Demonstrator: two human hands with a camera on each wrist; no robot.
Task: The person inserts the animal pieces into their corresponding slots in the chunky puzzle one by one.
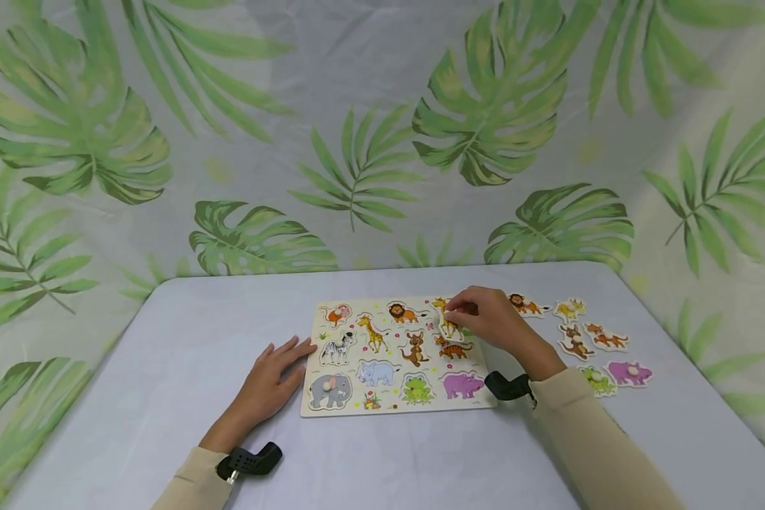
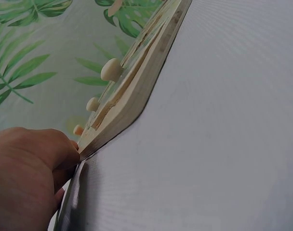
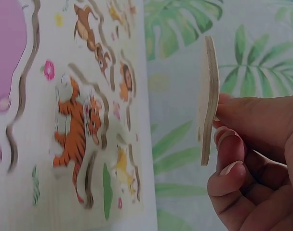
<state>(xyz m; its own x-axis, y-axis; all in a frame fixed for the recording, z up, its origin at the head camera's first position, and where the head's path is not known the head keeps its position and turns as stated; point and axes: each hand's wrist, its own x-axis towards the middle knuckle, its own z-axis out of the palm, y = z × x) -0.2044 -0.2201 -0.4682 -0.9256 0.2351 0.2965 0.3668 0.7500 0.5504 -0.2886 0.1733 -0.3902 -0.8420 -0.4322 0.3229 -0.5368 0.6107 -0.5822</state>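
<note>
Giraffe piece (image 1: 449,327) was apart from and over the far right part of the board (image 1: 443,404), pinched between the right hand's (image 1: 484,315) thumb and fingers; it looked thin, light, stiff and wooden, likely not slippery, narrow legs maybe chippable, best taken mid-face or by a knob, if any (fingers hid that spot). Right forearm slanted in from the near right, fingers bent. Left hand (image 1: 270,382) lay with fingers loosely spread, fingertips touching the board's left edge.
</note>
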